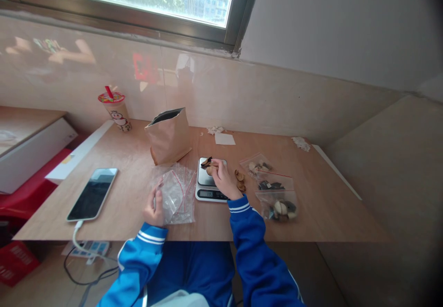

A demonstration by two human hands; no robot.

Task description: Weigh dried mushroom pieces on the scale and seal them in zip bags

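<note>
A white digital scale [212, 195] stands on the table with dark and light brown dried slices [206, 162] on its metal plate. Over the plate, my right hand [223, 178] has its fingers closed on a dried brown slice [211, 171]. A few more curled dried slices [239, 176] lie on the wood to the right of the scale. My left hand [154, 207] rests at the left edge of some clear zip bags [176, 196], thumb and fingers loosely apart. Zip bags [282, 209] with pale and dark pieces lie farther right.
Behind the clear bags stands an open brown paper pouch [169, 136]. A phone [93, 194] with a white charging cable lies at left, and a drink cup [117, 111] stands by the wall. A white paper [224, 138] and crumpled tissue [301, 144] lie toward the back.
</note>
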